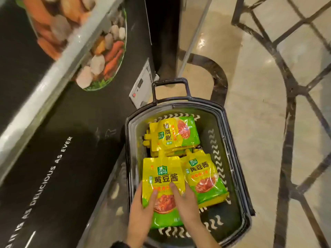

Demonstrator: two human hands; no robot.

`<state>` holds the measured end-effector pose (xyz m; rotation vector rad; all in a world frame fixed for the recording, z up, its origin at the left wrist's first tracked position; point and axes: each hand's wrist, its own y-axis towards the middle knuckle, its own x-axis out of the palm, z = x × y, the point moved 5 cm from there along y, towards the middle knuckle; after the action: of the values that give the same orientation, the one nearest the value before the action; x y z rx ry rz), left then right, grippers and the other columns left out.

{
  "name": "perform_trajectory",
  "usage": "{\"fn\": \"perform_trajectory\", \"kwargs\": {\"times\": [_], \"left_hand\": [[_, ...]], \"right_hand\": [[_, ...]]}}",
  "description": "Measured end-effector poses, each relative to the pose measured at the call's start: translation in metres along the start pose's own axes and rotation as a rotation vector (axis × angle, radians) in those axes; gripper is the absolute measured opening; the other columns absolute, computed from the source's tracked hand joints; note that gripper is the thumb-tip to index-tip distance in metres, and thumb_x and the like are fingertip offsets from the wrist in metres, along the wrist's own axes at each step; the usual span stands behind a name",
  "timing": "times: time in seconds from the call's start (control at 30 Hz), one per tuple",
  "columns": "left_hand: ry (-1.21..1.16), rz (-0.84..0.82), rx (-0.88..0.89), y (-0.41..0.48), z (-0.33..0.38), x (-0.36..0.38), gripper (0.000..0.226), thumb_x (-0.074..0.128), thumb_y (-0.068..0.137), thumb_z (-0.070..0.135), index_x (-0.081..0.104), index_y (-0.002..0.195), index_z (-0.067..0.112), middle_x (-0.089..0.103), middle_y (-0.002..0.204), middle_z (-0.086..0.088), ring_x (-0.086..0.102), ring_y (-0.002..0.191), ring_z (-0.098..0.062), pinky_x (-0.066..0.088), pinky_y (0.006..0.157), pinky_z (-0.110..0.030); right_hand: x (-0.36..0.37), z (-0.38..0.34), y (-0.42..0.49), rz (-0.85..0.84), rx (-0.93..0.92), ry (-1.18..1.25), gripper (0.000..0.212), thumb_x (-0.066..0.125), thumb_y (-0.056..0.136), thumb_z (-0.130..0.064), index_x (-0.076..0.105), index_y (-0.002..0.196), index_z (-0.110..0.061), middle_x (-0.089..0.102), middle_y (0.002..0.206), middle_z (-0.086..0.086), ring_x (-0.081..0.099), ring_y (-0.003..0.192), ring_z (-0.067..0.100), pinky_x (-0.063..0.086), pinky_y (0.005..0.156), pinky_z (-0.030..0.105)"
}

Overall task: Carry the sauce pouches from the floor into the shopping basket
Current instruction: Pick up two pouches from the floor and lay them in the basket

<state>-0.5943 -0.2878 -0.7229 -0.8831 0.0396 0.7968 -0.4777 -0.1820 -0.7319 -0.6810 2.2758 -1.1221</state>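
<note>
Both hands are clamped on one yellow-green sauce pouch (162, 178), held over the near end of the black shopping basket (232, 140). My left hand (141, 212) takes its left edge, thumb across the face. My right hand (184, 203) takes its right edge, fingers curled on it. More pouches (173, 135) lie inside the basket, which stands on tiled floor (259, 122).

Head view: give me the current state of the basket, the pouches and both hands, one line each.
basket: on the floor, partly filled.
far stack of pouches: lying flat in the basket.
right pouch: lying in the basket, beside the held one.
front pouch: held over the basket's near end, not released.
left hand: grips the front pouch's left edge, thumb on its face.
right hand: grips its right edge.
</note>
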Motion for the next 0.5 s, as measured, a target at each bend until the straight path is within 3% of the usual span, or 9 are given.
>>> {"fn": "perform_trajectory", "kwargs": {"times": [0.07,0.17,0.23,0.3,0.4,0.5], "left_hand": [[0.129,-0.008,0.012,0.017,-0.009,0.011,0.058,0.057,0.097,0.041,0.039,0.152,0.031,0.055,0.140,0.014,0.056,0.120,-0.003,0.052,0.096,-0.025],[0.250,0.047,0.069,0.026,-0.010,0.026,0.052,0.054,0.101,0.034,0.037,0.149,0.035,0.056,0.128,0.022,0.054,0.093,0.015,0.044,0.074,-0.004],[0.268,0.059,0.082,0.025,-0.008,0.032,0.054,0.055,0.101,0.024,0.035,0.151,0.030,0.056,0.138,0.015,0.056,0.108,0.005,0.048,0.089,-0.013],[0.312,0.031,0.106,0.018,-0.003,0.031,0.062,0.058,0.099,0.020,0.030,0.155,0.025,0.052,0.145,0.008,0.053,0.120,-0.002,0.045,0.100,-0.023],[0.505,-0.050,0.169,0.003,0.005,0.021,0.078,0.063,0.096,0.031,0.017,0.159,0.029,0.030,0.158,0.007,0.047,0.132,-0.007,0.045,0.103,-0.028],[0.633,0.066,0.371,-0.005,0.015,-0.013,0.083,0.076,0.085,0.029,0.029,0.153,0.036,0.030,0.159,0.004,0.037,0.141,-0.018,0.037,0.110,-0.038]], "right_hand": [[0.007,0.009,0.026,0.020,-0.009,-0.031,0.069,0.056,0.090,-0.060,0.042,0.149,-0.026,0.054,0.144,-0.003,0.051,0.131,0.018,0.037,0.115,0.039],[0.008,0.014,0.041,0.113,-0.065,-0.076,0.055,0.058,0.094,-0.051,0.047,0.142,-0.028,0.056,0.107,-0.031,0.050,0.108,0.002,0.038,0.100,0.026],[0.008,0.014,0.036,0.125,-0.093,-0.108,0.051,0.057,0.096,-0.046,0.047,0.142,-0.027,0.055,0.097,-0.031,0.054,0.104,-0.002,0.038,0.098,0.020],[0.007,0.005,0.023,0.083,-0.151,-0.117,0.049,0.059,0.098,-0.034,0.043,0.144,-0.028,0.061,0.110,-0.023,0.060,0.107,-0.001,0.045,0.103,0.022],[-0.006,-0.012,0.008,0.020,-0.191,-0.167,0.059,0.064,0.096,-0.018,0.038,0.148,-0.029,0.053,0.119,-0.030,0.053,0.120,0.000,0.035,0.109,0.017],[-0.050,-0.030,-0.009,0.051,-0.266,-0.258,0.064,0.068,0.092,-0.015,0.041,0.146,-0.037,0.047,0.140,-0.021,0.042,0.136,0.003,0.033,0.116,0.029]]}}
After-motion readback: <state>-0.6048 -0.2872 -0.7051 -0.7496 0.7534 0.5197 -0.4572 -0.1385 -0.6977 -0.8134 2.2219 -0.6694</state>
